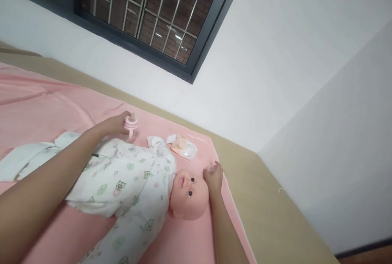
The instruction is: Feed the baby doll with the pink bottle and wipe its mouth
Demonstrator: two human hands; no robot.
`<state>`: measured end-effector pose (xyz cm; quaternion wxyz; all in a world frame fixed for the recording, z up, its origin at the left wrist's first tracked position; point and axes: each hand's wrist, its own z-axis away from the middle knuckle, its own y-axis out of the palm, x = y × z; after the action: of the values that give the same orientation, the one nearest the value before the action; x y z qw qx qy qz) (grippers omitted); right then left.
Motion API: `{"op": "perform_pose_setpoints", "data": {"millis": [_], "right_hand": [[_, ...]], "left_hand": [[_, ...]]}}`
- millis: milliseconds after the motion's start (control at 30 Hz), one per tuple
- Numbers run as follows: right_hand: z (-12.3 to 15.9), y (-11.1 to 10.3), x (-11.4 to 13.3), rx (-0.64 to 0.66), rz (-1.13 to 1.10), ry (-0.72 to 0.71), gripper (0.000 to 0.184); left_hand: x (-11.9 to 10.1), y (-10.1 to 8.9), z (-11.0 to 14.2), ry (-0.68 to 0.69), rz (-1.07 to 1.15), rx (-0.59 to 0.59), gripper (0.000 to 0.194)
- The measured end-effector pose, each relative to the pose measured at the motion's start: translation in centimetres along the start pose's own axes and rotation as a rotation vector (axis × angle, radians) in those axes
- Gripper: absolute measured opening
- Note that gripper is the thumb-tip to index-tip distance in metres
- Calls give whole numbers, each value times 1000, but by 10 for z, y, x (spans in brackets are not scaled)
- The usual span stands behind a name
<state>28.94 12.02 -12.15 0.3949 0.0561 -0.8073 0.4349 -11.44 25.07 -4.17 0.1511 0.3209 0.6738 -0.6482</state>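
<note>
My left hand is closed around a baby bottle with a pink collar, a pink handle and a bare nipple. The bottle is upright on the far side of the baby doll. My left forearm passes over the doll's body. Beyond the doll's head, my right hand is closed on a small clear cap, partly hidden by the fingers. The doll lies on its back in white clothes printed with little bears, its head towards the right.
A pink blanket lies under the doll on a tan surface. An opened white and orange packet rests near the doll's sleeve. Behind stand a white wall and a dark-framed window with bars.
</note>
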Motion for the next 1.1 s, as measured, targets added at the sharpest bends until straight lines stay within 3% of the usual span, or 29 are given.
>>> {"op": "perform_pose_setpoints", "data": {"millis": [300,533,633,733,900,1000,1100], "right_hand": [[5,-1,2,-43,-11,16,72],[1,-8,5,-76,-147,14,66],[0,-21,27,-97,-297,-33,61],[6,-39,65,-119,-494,-96,66],[45,-70,134,-33,-875,-277,63],[73,-83,160,-8,-941,-426,54],[91,-87,169,-14,-912,-511,51]], "left_hand": [[0,-3,-5,33,121,-40,64],[-35,-13,11,122,342,-87,71],[-62,-13,25,200,416,-98,68],[-91,-8,42,333,422,-58,62],[-136,2,87,487,261,-52,69],[-154,7,113,520,175,-64,73],[-163,10,127,509,146,-38,72]]}}
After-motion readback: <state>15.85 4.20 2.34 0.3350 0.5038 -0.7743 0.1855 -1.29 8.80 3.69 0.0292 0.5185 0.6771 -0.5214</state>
